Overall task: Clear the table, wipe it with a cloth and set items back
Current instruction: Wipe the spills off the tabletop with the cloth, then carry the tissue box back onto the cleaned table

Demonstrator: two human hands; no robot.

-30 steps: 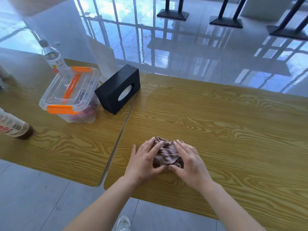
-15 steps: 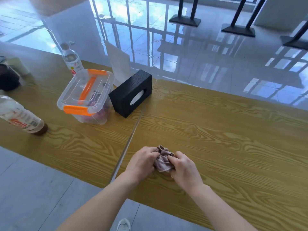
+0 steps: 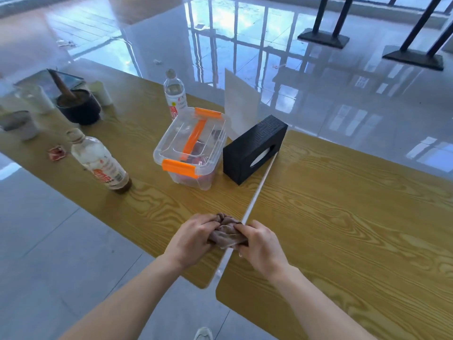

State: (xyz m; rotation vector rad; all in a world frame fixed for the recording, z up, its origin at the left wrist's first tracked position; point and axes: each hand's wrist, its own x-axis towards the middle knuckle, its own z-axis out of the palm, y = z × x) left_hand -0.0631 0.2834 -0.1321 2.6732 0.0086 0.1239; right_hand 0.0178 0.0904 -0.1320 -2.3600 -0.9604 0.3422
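A crumpled brown cloth (image 3: pixel 226 233) is bunched between my two hands, over the seam where two wooden tables meet. My left hand (image 3: pixel 191 239) grips its left side and my right hand (image 3: pixel 261 245) grips its right side, both with fingers curled into the fabric. The right table (image 3: pixel 343 217) is bare wood grain. On the left table (image 3: pixel 152 207) stand a black tissue box (image 3: pixel 253 148), a clear plastic box with orange latches (image 3: pixel 193 148), and two bottles, one near (image 3: pixel 100 161) and one far (image 3: pixel 174 94).
Further left are a dark bowl with a brown utensil (image 3: pixel 77 106), white cups (image 3: pixel 35 98), a grey cup (image 3: pixel 19 123) and a small red wrapper (image 3: pixel 56 152). A white sheet (image 3: pixel 239 106) stands behind the tissue box. Shiny tiled floor surrounds the tables, black stand bases at the back.
My hands closed from flat on the cloth into a bunching grip and shifted left onto the seam. The view swung left, showing more of the left table.
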